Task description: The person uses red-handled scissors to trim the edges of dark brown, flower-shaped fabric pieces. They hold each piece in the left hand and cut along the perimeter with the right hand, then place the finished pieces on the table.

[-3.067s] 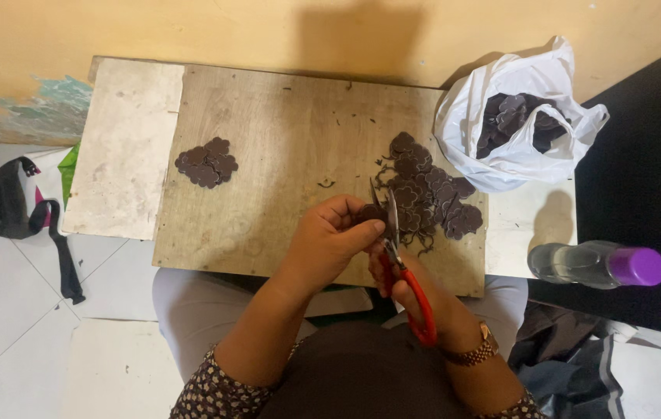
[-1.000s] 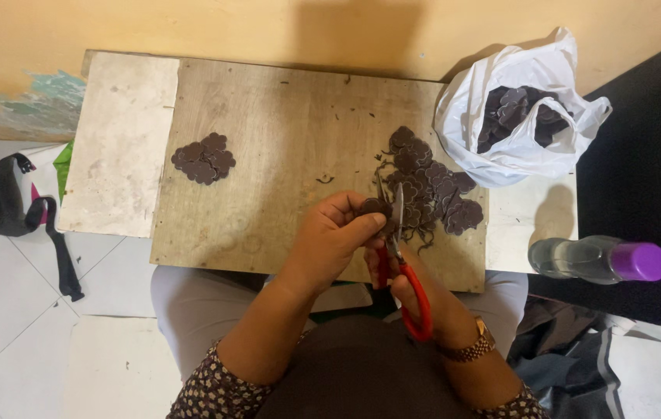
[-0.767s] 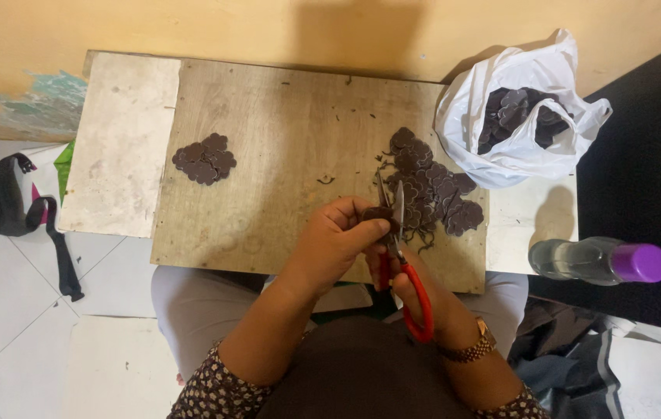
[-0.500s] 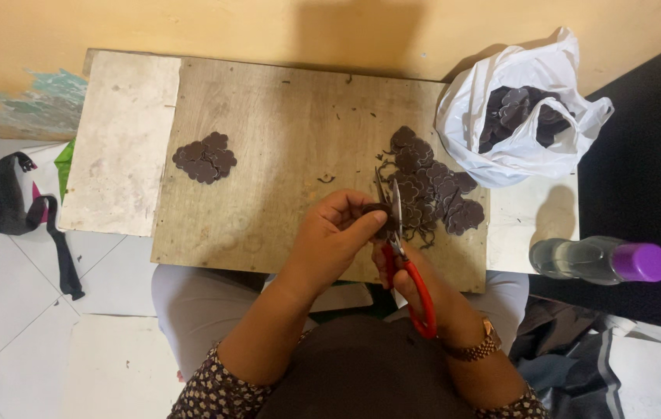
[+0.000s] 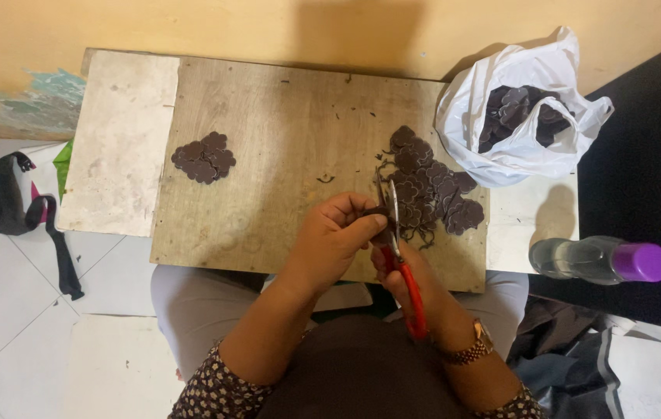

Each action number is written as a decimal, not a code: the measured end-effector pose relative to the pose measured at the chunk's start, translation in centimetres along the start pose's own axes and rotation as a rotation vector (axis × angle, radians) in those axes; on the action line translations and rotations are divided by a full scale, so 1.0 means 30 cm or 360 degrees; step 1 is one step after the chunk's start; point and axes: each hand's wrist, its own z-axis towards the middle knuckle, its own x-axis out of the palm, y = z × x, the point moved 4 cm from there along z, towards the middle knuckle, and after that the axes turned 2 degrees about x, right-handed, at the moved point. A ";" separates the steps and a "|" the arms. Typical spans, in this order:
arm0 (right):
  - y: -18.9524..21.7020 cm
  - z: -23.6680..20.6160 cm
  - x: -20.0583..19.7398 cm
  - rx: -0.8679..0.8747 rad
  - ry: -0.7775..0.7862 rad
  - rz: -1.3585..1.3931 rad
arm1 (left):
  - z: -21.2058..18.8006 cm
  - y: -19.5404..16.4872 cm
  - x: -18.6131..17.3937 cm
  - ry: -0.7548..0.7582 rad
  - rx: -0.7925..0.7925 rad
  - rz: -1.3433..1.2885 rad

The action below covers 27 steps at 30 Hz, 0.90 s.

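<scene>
Home craft corner — worn wooden board (image 5: 268, 155), tiled floor (image 5: 12, 310), peeling painted wall (image 5: 191, 27).

Near the centre of the frame, slightly right, your left hand (image 5: 338, 233) pinches a small dark brown scalloped piece (image 5: 378, 211), mostly hidden by your fingers. Your right hand (image 5: 416, 283) grips red-handled scissors (image 5: 400, 260), handles low toward you, metal blades pointing up the frame and standing right at the piece; whether they are closed on it cannot be told. Just right of the blades lies a loose pile of the same dark flower-shaped cutouts (image 5: 435, 186), overlapping flat on the wooden board, with thin dark trimmings scattered around them.
</scene>
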 end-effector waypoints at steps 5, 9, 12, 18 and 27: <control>-0.010 0.004 0.006 0.0000 -0.0066 0.0114 | 0.002 0.017 -0.004 0.0000 -0.0009 -0.0082; -0.003 0.002 0.002 0.0013 -0.0062 0.0149 | 0.009 0.027 -0.014 0.0001 -0.0002 -0.0086; 0.006 0.000 -0.005 0.0021 -0.0033 0.0084 | 0.008 0.022 -0.021 0.0031 0.0049 -0.0101; 0.003 -0.002 -0.007 0.0123 0.0017 0.0164 | 0.004 0.005 -0.035 -0.0003 -0.0011 -0.0040; -0.022 -0.001 -0.016 0.0143 0.0038 0.0151 | 0.008 0.001 -0.043 -0.0018 -0.0080 -0.0042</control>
